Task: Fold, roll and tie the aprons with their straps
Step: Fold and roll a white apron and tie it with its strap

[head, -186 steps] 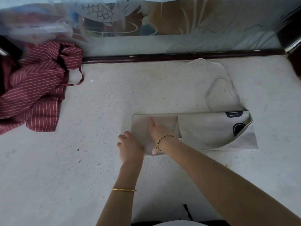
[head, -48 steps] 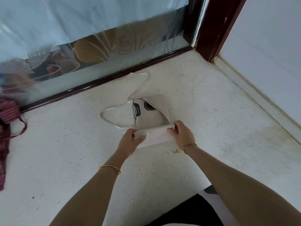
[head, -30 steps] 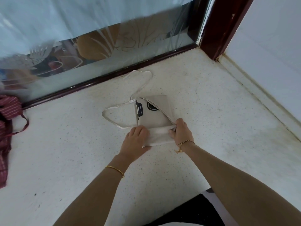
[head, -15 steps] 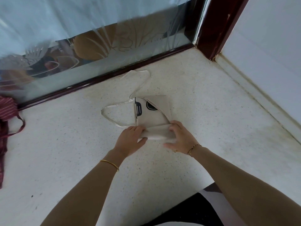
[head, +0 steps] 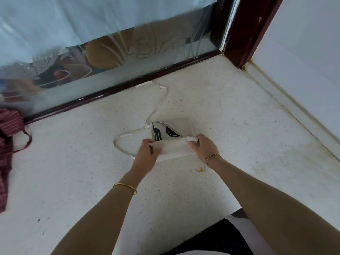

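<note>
A beige apron with black printed shapes lies folded on the speckled white counter. Its near part is rolled into a short tube. My left hand grips the roll's left end and my right hand grips its right end, fingers curled over the cloth. The flat unrolled part lies just beyond the roll. A white strap runs from it toward the window frame, and another strap loop lies to the left.
A red striped apron is heaped at the left edge. A dark wooden window frame with etched glass closes the far side. A white wall bounds the right. An orange crumb lies near my right wrist.
Since six seconds ago the long folded apron has been rolled most of the way up. In the last half second both hands turned the roll further over, and their fingers now curl over its ends.
</note>
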